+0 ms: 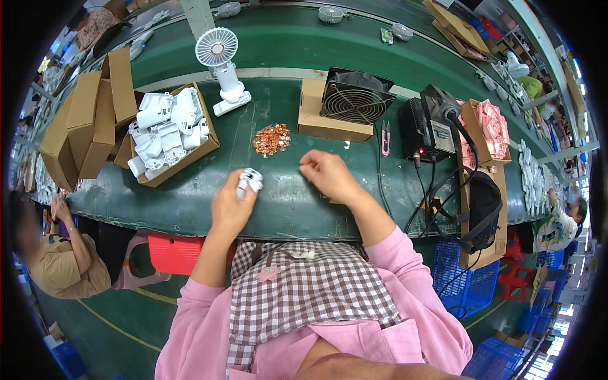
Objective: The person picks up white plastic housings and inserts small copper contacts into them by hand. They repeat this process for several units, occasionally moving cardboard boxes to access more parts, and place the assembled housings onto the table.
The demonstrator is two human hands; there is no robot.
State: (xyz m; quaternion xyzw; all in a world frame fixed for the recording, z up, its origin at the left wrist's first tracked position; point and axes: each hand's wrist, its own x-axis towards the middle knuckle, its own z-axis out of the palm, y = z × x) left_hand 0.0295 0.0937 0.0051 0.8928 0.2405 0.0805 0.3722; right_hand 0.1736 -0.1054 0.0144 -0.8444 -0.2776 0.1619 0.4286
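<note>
My left hand (231,208) is closed around a small white plastic housing (250,182), holding it just above the green bench. Its upper end, with small openings, shows past my fingers. To the right, my right hand (330,177) hovers over the bench with thumb and fingertips pinched together. Whatever lies between those fingertips is too small or too hidden to make out. Beyond and between both hands lies a loose pile of small copper-coloured metal pieces (272,139). At the left, a cardboard box (197,156) is heaped with white plastic housings (166,136).
A white handheld fan (217,49) stands behind the pile. A black cooling fan (358,96) rests on a carton (335,130). Rightward are pink-handled snips (385,139), a black powered unit (425,132) with cables and pink parts (492,130). A co-worker (69,259) sits at left.
</note>
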